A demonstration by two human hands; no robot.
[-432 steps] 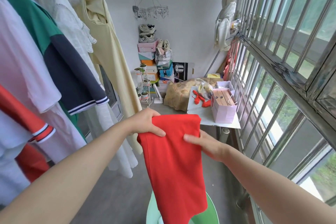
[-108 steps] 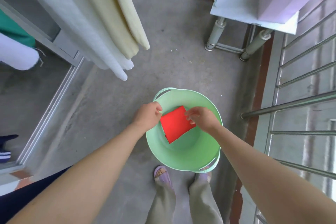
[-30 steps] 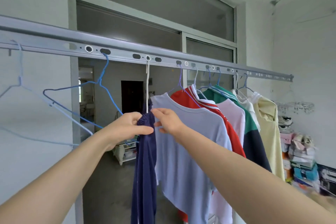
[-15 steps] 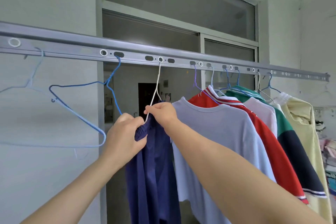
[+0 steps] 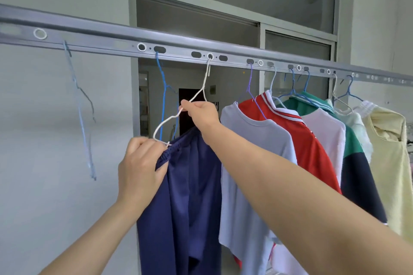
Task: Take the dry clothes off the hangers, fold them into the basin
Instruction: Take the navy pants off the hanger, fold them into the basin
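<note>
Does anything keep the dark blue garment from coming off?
Yes: the white hanger, pinched by the right hand, runs inside the waistband of the dark blue garment, which the left hand grips.

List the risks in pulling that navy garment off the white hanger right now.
1. The left hand grips the gathered waistband of the navy garment right at the end of the white hanger. A hard tug may snag the fabric or bend the thin wire.
2. The right hand pinches the tilted hanger, and its hook could slip out of the rail.
3. The right forearm crosses in front of the pale T-shirt and may knock it.
</note>
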